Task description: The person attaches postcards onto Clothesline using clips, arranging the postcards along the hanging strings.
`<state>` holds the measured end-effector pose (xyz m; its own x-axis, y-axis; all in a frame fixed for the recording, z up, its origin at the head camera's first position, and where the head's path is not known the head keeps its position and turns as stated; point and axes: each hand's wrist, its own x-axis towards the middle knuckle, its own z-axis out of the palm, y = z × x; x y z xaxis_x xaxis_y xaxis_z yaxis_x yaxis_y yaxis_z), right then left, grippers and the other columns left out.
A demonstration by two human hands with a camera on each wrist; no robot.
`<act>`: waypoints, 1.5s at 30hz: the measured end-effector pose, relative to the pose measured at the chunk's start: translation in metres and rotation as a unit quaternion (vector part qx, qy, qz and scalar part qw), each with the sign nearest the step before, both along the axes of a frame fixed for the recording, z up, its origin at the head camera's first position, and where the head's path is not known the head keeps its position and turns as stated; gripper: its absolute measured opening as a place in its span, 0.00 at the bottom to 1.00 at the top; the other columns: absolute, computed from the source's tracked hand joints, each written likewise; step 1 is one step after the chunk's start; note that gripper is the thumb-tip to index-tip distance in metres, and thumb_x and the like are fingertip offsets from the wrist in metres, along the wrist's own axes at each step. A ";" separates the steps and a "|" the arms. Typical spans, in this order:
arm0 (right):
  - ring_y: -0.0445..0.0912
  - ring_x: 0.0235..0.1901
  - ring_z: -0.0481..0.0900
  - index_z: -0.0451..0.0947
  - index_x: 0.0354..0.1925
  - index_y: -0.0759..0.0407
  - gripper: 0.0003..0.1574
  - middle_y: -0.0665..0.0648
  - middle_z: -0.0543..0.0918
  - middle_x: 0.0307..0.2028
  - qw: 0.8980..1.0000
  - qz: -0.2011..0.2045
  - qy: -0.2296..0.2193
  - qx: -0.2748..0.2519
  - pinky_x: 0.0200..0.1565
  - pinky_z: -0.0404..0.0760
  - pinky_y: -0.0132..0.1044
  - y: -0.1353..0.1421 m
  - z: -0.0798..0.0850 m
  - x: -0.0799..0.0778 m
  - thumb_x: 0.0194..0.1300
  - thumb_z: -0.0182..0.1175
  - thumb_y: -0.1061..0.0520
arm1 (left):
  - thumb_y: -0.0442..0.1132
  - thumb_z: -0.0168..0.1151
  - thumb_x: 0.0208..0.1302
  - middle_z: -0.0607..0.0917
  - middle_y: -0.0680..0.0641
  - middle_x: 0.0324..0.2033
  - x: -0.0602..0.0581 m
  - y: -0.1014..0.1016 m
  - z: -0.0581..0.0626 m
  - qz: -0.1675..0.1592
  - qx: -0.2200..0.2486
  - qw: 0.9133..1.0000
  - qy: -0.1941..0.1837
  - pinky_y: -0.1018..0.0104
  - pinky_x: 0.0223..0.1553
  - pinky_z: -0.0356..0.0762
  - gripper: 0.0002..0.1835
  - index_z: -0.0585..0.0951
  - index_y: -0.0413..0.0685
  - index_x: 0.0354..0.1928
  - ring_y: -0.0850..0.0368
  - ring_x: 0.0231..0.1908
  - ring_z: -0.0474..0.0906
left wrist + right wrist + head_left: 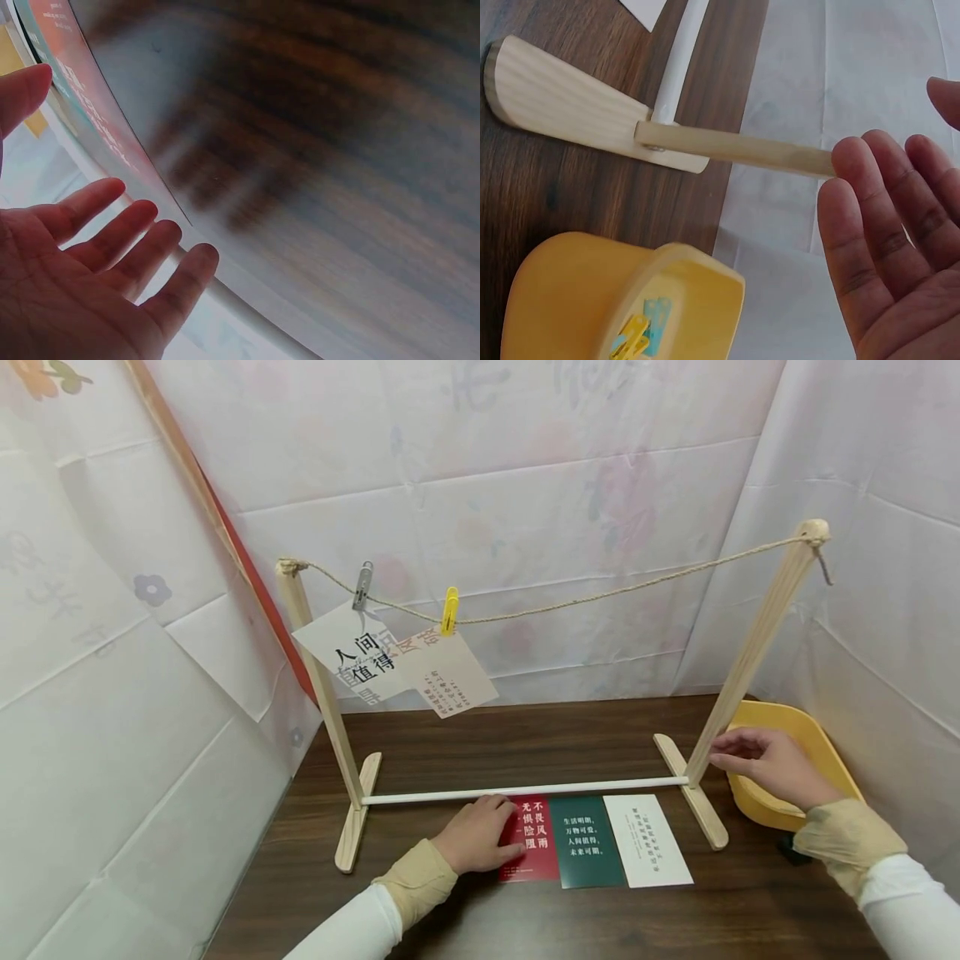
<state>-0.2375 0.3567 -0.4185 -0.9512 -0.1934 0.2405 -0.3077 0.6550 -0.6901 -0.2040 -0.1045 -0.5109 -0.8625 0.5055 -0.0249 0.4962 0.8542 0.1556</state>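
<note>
My left hand [478, 833] is at the left edge of a red card [534, 852] with white writing. In the left wrist view its fingers [161, 240] are loosely extended and hold nothing; whether they touch the card I cannot tell. Right of that card lie a green card [588, 856] and a white card [648, 852]. My right hand [772, 764], fingers relaxed and nothing in them, is beside the right wooden post [757, 647], near a yellow bin [832, 752]. Yellow and blue clothespins [634, 335] lie inside the bin.
Twine [600, 599] sags between two wooden posts joined by a white rod [442, 796]. From it hang a white card [330, 639] under a grey clothespin [363, 585] and a pinkish card [465, 672] under a yellow clothespin [450, 612]. Sheeted walls [525, 510] enclose the table [487, 927].
</note>
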 end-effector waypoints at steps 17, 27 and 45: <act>0.29 0.32 0.82 0.85 0.51 0.74 0.17 0.50 0.91 0.36 0.999 -0.010 -0.032 0.041 0.35 0.83 0.29 0.025 0.003 -0.005 0.72 0.71 0.60 | 0.64 0.73 0.65 0.81 0.43 0.68 0.004 -0.005 0.001 0.012 -0.021 1.000 -0.014 0.47 0.69 0.79 0.39 0.81 0.47 0.70 0.47 0.71 0.75; 0.32 0.32 0.82 0.85 0.51 0.75 0.19 0.56 0.91 0.37 0.997 -0.016 -0.053 0.057 0.34 0.84 0.32 0.036 0.002 -0.012 0.74 0.69 0.58 | 0.67 0.75 0.60 0.77 0.40 0.74 0.004 -0.012 0.003 0.022 -0.027 0.998 -0.046 0.44 0.72 0.76 0.47 0.77 0.44 0.73 0.43 0.75 0.73; 0.33 0.30 0.80 0.85 0.46 0.75 0.15 0.58 0.90 0.35 0.990 -0.013 -0.047 0.132 0.35 0.80 0.31 0.053 0.001 -0.033 0.71 0.72 0.61 | 0.72 0.80 0.50 0.81 0.47 0.66 0.004 -0.015 0.012 0.002 -0.048 0.998 -0.036 0.50 0.62 0.83 0.52 0.78 0.47 0.70 0.49 0.66 0.78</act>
<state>-0.2706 0.4097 -0.4176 -0.9724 -0.2131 0.0950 -0.2311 0.8237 -0.5178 -0.2002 -0.1191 -0.4992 -0.8584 0.4949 -0.1352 0.4837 0.8685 0.1079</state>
